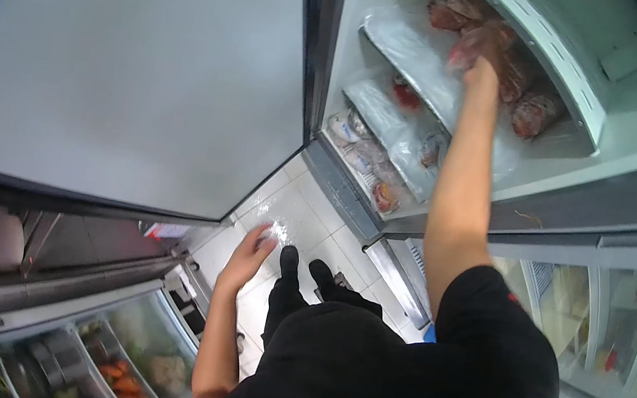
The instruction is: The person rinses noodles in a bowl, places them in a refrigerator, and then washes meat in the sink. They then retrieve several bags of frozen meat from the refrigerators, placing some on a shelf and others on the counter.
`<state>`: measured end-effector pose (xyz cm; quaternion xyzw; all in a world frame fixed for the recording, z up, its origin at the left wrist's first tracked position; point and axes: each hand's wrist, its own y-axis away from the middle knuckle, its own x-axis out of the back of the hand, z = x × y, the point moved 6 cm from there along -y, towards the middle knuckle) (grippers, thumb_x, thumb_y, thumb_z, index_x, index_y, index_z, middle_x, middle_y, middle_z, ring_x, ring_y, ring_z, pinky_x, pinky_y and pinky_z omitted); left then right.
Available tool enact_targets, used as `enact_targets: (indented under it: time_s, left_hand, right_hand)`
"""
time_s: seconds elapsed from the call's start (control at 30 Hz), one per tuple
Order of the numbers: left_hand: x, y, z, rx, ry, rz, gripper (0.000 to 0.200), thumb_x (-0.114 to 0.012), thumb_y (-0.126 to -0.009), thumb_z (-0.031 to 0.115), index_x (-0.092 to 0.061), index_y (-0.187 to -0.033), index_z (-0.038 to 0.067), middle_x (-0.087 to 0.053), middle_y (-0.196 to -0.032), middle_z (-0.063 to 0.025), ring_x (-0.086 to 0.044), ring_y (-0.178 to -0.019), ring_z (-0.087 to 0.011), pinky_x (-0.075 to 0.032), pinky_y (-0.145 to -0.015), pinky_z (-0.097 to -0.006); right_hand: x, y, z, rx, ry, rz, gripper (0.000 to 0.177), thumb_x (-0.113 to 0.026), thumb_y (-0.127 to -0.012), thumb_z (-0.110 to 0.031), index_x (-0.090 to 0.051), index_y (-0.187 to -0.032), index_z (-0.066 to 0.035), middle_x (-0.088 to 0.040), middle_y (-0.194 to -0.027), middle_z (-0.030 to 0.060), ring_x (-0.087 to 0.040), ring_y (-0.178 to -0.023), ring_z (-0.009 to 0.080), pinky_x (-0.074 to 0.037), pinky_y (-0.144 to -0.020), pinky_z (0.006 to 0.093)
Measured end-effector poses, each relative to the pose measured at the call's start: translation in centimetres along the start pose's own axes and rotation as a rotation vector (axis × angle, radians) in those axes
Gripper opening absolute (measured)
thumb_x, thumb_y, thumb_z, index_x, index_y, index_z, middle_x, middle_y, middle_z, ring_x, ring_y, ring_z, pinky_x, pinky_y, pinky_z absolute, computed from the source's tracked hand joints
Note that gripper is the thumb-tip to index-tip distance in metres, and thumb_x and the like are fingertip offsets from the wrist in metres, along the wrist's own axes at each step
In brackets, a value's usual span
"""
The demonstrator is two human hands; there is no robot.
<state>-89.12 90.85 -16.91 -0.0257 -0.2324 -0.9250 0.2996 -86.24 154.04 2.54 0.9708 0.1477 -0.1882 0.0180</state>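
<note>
My right hand reaches into an open upright freezer, in among plastic-wrapped pieces of red meat on its top shelf. It touches or lies right over them; its fingers are blurred and blend with the meat, so a grip cannot be made out. Another wrapped piece of meat lies closer, to the right of my wrist. My left hand hangs over the floor with loosely stretched fingers and holds nothing. It is nearest to the lower edge of the freezer door.
Lower freezer shelves, with a plastic-covered shelf, hold more bagged food. A white tiled floor looks wet near my shoes. A glass-topped cooler with vegetables stands lower left. Another glass-fronted cabinet is at the right.
</note>
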Motion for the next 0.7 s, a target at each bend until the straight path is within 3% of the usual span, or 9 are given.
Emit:
enact_targets:
  time_s: [0.03, 0.13, 0.2, 0.27, 0.33, 0.47, 0.5, 0.6, 0.7]
  left_hand:
    - [-0.7, -3.6, 4.5, -0.103, -0.043, -0.045, 0.061, -0.063, -0.102, 0.036, -0.044, -0.151, 0.005, -0.05, -0.151, -0.0167, -0.054, -0.134, -0.0278, -0.042, -0.112, -0.0391]
    - [-2.9, -11.3, 16.9, -0.442, 0.269, -0.194, 0.075, -0.06, -0.101, 0.05, -0.035, -0.157, 0.008, -0.043, -0.157, -0.0166, -0.043, -0.143, -0.0283, -0.034, -0.119, -0.0427]
    - [-5.3, -14.4, 21.2, -0.468, 0.62, -0.369, 0.084, -0.056, -0.098, 0.062, -0.033, -0.158, 0.009, -0.045, -0.155, -0.0166, -0.042, -0.144, -0.0299, -0.032, -0.12, -0.0482]
    - [-6.6, -16.0, 23.5, -0.411, 0.971, -0.599, 0.091, -0.055, -0.094, 0.07, -0.03, -0.159, 0.01, -0.045, -0.155, -0.016, -0.044, -0.143, -0.0316, -0.035, -0.118, -0.0529]
    - [-6.4, -16.7, 21.1, -0.361, 1.183, -0.492, 0.093, -0.053, -0.092, 0.075, -0.031, -0.158, 0.013, -0.046, -0.154, -0.016, -0.048, -0.139, -0.0339, -0.038, -0.116, -0.0561]
    - [-5.7, -14.7, 14.2, -0.251, 1.44, -0.4, 0.094, -0.053, -0.087, 0.081, -0.034, -0.157, 0.02, -0.049, -0.15, -0.0157, -0.055, -0.13, -0.0398, -0.041, -0.11, -0.0664]
    - [-6.0, -14.4, 12.4, -0.211, 1.475, -0.455, 0.094, -0.054, -0.087, 0.08, -0.035, -0.156, 0.02, -0.05, -0.149, -0.0151, -0.056, -0.128, -0.0397, -0.04, -0.109, -0.0685]
    - [-6.0, -13.6, 8.4, -0.104, 1.512, -0.536, 0.094, -0.058, -0.085, 0.078, -0.036, -0.156, 0.02, -0.052, -0.146, -0.0151, -0.058, -0.124, -0.0403, -0.038, -0.107, -0.0743]
    - [-5.1, -12.8, 5.8, -0.021, 1.466, -0.523, 0.096, -0.059, -0.083, 0.08, -0.037, -0.155, 0.021, -0.053, -0.145, -0.0175, -0.058, -0.124, -0.0419, -0.034, -0.108, -0.0778]
  right_hand:
    - [-2.2, 7.8, -1.5, -0.089, 0.104, -0.051, 0.062, -0.072, -0.092, -0.033, -0.051, -0.14, 0.001, -0.056, -0.138, 0.0221, -0.057, -0.124, 0.0225, -0.05, -0.099, 0.0385]
    - [-3.6, 19.5, -2.1, 0.298, 0.268, -0.005, 0.093, -0.082, -0.082, -0.041, -0.037, -0.154, -0.001, -0.054, -0.142, 0.0232, -0.058, -0.126, 0.0323, -0.049, -0.103, 0.0369]
    - [-4.6, 23.9, -0.8, 0.355, 0.583, -0.273, 0.115, -0.086, -0.078, -0.038, -0.016, -0.161, 0.0, -0.037, -0.157, 0.024, -0.043, -0.142, 0.0331, -0.038, -0.115, 0.0405]
    - [-5.9, 28.6, 0.2, 0.358, 0.72, -0.487, 0.116, -0.089, -0.075, -0.036, -0.019, -0.161, 0.0, -0.039, -0.156, 0.0252, -0.041, -0.144, 0.0335, -0.036, -0.117, 0.0427]
    - [-7.8, 32.1, 1.4, 0.41, 0.917, -0.808, 0.119, -0.09, -0.074, -0.038, -0.019, -0.161, 0.001, -0.036, -0.157, 0.0289, -0.043, -0.144, 0.0364, -0.036, -0.117, 0.0431]
    - [-8.4, 31.7, 1.5, 0.133, 1.143, -1.121, 0.072, -0.082, -0.084, -0.04, -0.059, -0.14, -0.002, -0.061, -0.138, 0.0242, -0.059, -0.13, 0.0334, -0.044, -0.11, 0.0413]
    - [-8.0, 28.8, 1.1, 0.086, 1.194, -0.948, 0.051, -0.077, -0.089, -0.042, -0.072, -0.122, -0.004, -0.073, -0.119, 0.0191, -0.066, -0.118, 0.0306, -0.049, -0.102, 0.0407]
    - [-7.6, 14.9, -2.0, 0.37, 1.325, -0.34, 0.06, -0.071, -0.088, -0.053, -0.072, -0.121, -0.002, -0.074, -0.113, 0.0222, -0.071, -0.106, 0.0365, -0.054, -0.095, 0.0412]
    - [-8.7, 3.0, -4.0, 0.376, 1.57, -0.076, 0.051, -0.062, -0.092, -0.041, -0.067, -0.131, -0.008, -0.065, -0.134, 0.0189, -0.061, -0.125, 0.0332, -0.045, -0.108, 0.0408]
